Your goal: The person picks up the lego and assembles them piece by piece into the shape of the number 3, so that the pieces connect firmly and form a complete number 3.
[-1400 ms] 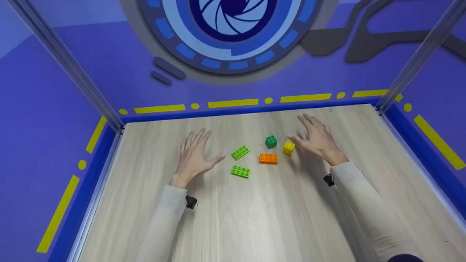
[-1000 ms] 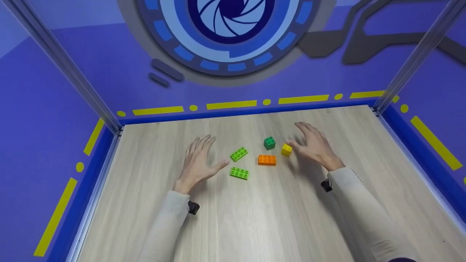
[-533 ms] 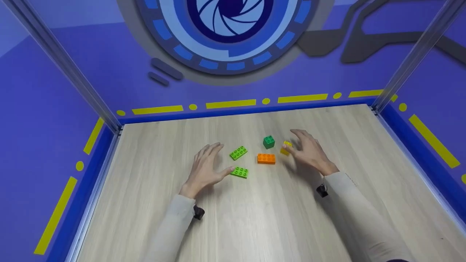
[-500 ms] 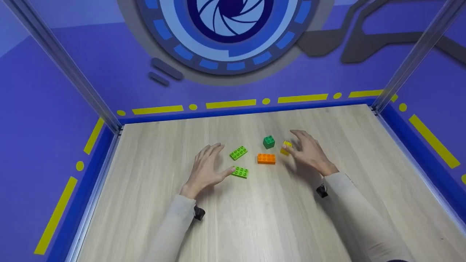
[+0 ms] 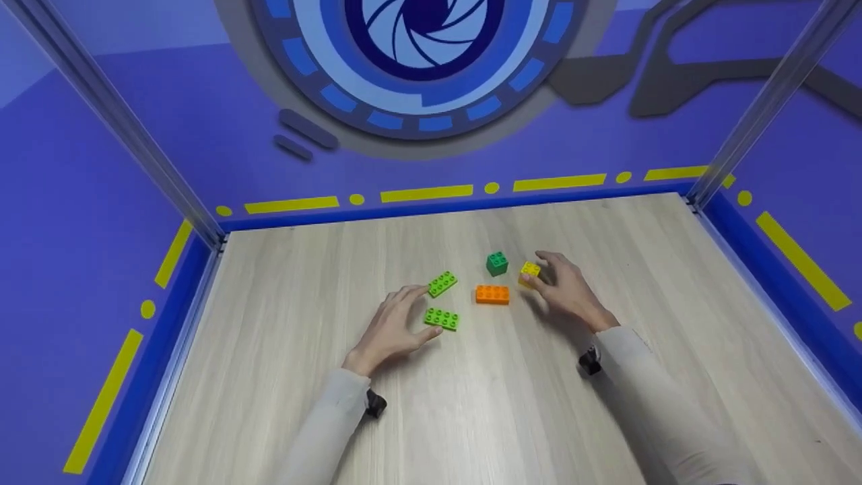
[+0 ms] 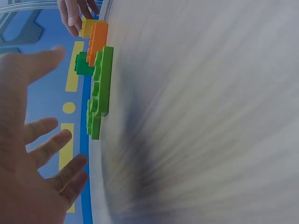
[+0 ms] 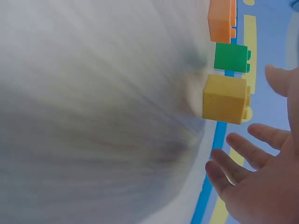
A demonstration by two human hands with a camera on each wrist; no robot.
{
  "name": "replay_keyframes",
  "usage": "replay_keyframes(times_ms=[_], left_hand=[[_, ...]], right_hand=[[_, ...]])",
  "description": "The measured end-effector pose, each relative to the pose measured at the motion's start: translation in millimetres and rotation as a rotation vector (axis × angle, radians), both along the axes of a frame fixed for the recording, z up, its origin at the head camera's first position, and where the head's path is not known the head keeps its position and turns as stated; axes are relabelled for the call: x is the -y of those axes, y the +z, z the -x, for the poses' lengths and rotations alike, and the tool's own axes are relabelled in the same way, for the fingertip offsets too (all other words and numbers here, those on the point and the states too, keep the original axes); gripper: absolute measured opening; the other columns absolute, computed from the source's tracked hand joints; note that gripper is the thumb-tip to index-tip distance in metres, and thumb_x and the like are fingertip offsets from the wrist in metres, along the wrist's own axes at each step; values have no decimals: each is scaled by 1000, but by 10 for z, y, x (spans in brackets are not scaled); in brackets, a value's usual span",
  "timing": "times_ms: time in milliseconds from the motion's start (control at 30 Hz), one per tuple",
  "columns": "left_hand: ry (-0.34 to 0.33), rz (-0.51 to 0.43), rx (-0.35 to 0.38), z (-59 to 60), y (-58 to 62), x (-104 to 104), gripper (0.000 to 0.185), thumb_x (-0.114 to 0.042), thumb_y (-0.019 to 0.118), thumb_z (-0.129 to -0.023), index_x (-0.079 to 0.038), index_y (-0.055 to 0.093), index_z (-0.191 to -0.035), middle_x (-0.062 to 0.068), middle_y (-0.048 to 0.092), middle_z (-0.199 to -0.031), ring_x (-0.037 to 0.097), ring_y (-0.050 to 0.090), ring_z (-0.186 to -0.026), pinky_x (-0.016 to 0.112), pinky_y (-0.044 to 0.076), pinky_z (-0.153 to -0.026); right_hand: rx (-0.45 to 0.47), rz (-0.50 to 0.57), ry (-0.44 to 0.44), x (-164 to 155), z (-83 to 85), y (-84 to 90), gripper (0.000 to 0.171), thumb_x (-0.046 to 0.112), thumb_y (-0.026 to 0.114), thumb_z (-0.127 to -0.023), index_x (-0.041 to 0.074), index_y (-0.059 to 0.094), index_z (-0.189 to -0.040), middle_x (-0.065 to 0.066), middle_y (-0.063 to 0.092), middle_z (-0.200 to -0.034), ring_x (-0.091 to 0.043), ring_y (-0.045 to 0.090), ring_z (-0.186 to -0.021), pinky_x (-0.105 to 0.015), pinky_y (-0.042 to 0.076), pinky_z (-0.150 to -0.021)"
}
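Observation:
In the head view my left hand (image 5: 392,330) hovers with thumb and fingers spread beside two light green building bricks. The nearer light green brick (image 5: 442,319) lies between its thumb and fingers; the farther light green brick (image 5: 442,284) sits just past the fingertips. My right hand (image 5: 567,289) is around the yellow building brick (image 5: 530,272), its thumb overlapping the brick's near side. In the right wrist view a gap shows between the yellow brick (image 7: 225,99) and that hand's fingers. Both hands hold nothing.
An orange brick (image 5: 492,294) and a dark green brick (image 5: 497,263) stand between the hands on the wooden table (image 5: 458,417). Blue printed walls (image 5: 404,151) with metal corner posts enclose the table at the back and sides.
My left hand has moved right and nearer, coming up to the light green bricks. My right hand has moved slightly left and nearer, around the yellow brick. The bricks stay in place.

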State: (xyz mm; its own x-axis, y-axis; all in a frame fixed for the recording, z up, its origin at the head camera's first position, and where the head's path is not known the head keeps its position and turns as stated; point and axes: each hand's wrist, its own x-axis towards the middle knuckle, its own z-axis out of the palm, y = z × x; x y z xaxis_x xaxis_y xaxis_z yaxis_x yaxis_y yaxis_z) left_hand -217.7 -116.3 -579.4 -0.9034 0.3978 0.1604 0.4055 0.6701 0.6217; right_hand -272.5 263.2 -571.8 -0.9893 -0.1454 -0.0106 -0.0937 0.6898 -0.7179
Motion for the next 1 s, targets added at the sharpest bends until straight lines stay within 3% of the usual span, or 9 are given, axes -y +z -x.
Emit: replay_keyframes(times_ms=[200,367,600,1000], left_hand=[[-28,-9,77,-22,-51,-53,80,-48,81,-92,-14,51,-158,3,56,-155,28,49,-147,49,36,-126],[-48,-9,79,-13,-71,-98,72,-41,79,-96,-15,52,-157,3,60,-150,25,53,-136,47,42,-121],[-44,12,46,15,-91,-135,54,-23,79,-98,-12,61,-148,3,63,-146,26,56,-128,46,47,-113],[-28,53,46,67,-106,-181,38,-16,76,-100,-7,71,-137,4,68,-137,26,58,-124,46,49,-108]], right_hand=[[25,44,-3,-11,23,-76,63,33,65,-109,3,44,-160,-23,51,-158,-40,53,-142,-59,41,-122],[22,42,-9,3,37,-89,54,25,60,-111,1,47,-158,-24,58,-150,-39,60,-132,-57,47,-116],[49,51,-23,40,45,-87,53,20,58,-112,0,46,-159,-24,56,-154,-39,59,-137,-54,46,-118],[65,71,-24,46,43,-84,51,17,61,-110,3,49,-158,-21,55,-156,-38,56,-143,-53,45,-120]])
